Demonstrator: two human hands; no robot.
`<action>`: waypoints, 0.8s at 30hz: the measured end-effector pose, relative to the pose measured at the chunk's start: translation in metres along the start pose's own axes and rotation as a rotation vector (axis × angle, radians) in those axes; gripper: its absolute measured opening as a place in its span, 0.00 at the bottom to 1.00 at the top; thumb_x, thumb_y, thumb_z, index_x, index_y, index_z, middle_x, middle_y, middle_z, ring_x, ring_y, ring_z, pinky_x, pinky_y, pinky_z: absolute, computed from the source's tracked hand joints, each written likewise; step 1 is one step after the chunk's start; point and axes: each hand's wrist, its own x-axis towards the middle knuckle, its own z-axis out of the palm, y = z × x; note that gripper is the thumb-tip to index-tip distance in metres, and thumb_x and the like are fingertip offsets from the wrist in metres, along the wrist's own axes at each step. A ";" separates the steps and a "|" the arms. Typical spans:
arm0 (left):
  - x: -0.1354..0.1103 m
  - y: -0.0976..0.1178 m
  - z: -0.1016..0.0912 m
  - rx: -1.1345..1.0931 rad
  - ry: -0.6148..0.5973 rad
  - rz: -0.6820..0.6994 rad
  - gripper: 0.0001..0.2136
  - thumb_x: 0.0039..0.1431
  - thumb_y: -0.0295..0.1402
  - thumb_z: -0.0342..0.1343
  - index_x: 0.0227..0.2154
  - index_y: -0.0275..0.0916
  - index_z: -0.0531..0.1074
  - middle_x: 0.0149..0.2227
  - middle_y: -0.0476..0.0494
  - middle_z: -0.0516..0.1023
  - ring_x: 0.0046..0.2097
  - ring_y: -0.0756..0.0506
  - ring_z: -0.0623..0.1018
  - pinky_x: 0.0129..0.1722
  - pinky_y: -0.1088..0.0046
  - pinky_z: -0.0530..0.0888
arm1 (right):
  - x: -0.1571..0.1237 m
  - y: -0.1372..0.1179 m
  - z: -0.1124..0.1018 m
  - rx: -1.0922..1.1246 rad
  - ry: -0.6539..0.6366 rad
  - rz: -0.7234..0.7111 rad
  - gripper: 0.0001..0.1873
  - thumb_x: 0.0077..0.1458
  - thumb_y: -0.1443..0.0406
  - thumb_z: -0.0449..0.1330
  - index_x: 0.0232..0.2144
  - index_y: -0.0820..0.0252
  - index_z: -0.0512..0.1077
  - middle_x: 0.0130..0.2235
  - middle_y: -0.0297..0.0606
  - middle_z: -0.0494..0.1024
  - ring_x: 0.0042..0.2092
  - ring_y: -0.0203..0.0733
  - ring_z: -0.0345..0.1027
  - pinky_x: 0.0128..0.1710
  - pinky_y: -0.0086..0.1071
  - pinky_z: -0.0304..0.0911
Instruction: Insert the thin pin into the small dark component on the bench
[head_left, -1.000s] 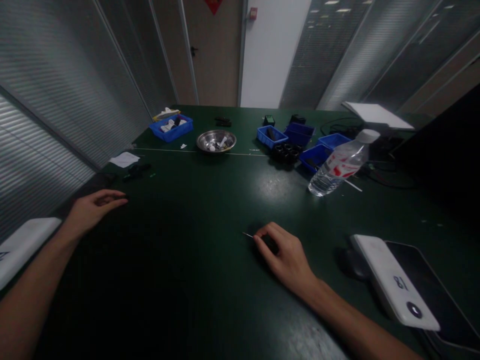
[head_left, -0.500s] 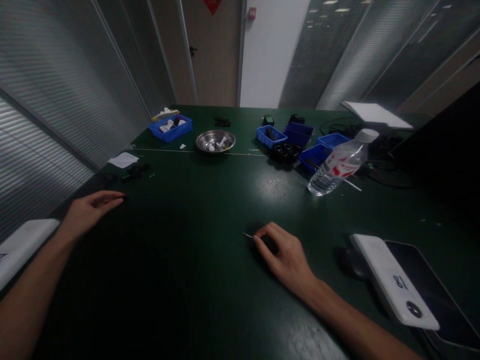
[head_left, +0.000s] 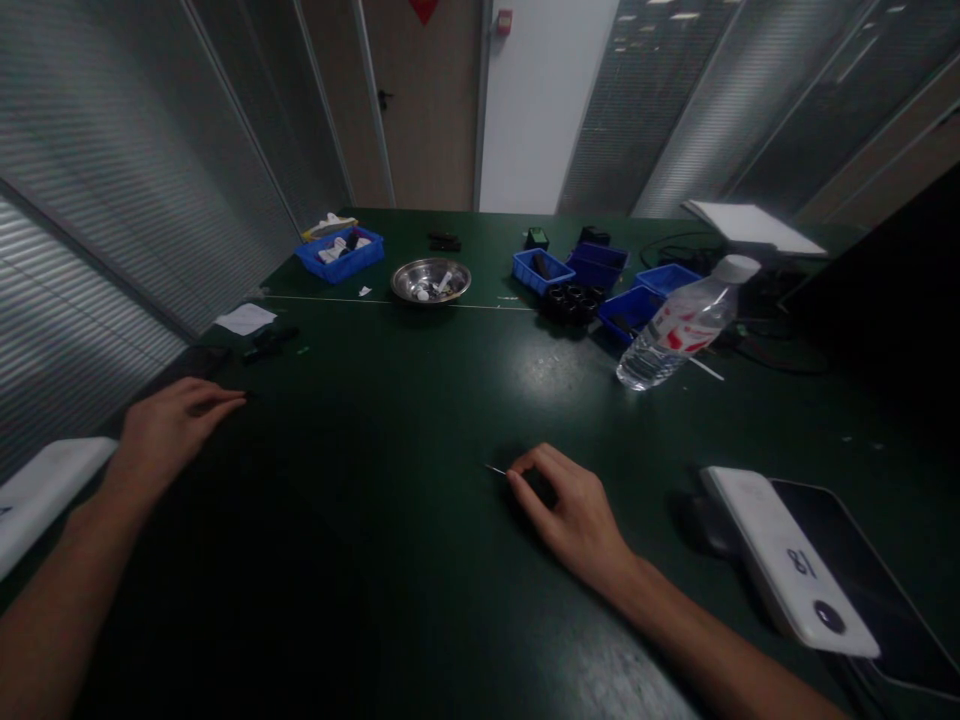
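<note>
Pin [head_left: 494, 469] over tabletop [head_left: 420, 400], one end pinched between right hand's [head_left: 566, 500] closed fingers; probably light, stiff, slippery; best held near end. Left hand's [head_left: 169, 425] fingertips close together; cannot tell whether gripping anything.

Bare forearms [head_left: 660, 605] taper to a bare left hand [head_left: 166, 425] and right hand [head_left: 576, 508]

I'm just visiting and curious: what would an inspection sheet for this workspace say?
Surface: dark green table, reflecting light in patches.
Things at hand: thin metal rod; small dark piece, too small to identify.
Clutter: blue bins, metal bowl holding small items, water bottle, white device.
Hands: right hand pinches the rod between its fingers; left hand has its fingers together, apparently on the dark piece.
Cables: dark cables at far right.
Surroundings: door ahead, blinds on both sides.
</note>
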 end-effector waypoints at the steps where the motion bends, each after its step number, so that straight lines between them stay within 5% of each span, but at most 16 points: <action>1: 0.000 0.001 -0.001 0.018 -0.002 0.010 0.23 0.65 0.51 0.47 0.42 0.41 0.80 0.47 0.40 0.80 0.48 0.39 0.79 0.49 0.63 0.73 | 0.000 0.000 0.000 -0.001 -0.003 0.000 0.10 0.69 0.59 0.55 0.39 0.55 0.74 0.38 0.36 0.76 0.36 0.39 0.71 0.34 0.31 0.65; 15: 0.002 0.051 -0.013 0.349 -0.134 -0.062 0.19 0.69 0.37 0.41 0.44 0.32 0.75 0.45 0.32 0.78 0.46 0.35 0.76 0.44 0.60 0.72 | -0.001 0.001 0.000 0.001 -0.008 -0.003 0.09 0.69 0.59 0.55 0.39 0.55 0.73 0.38 0.36 0.76 0.36 0.39 0.71 0.35 0.31 0.64; 24: 0.005 0.071 -0.029 0.324 -0.222 -0.074 0.20 0.72 0.38 0.38 0.46 0.29 0.72 0.45 0.32 0.76 0.46 0.37 0.77 0.45 0.64 0.70 | -0.001 0.003 0.002 0.007 0.002 -0.013 0.10 0.69 0.59 0.55 0.38 0.56 0.73 0.38 0.36 0.76 0.36 0.38 0.71 0.34 0.30 0.63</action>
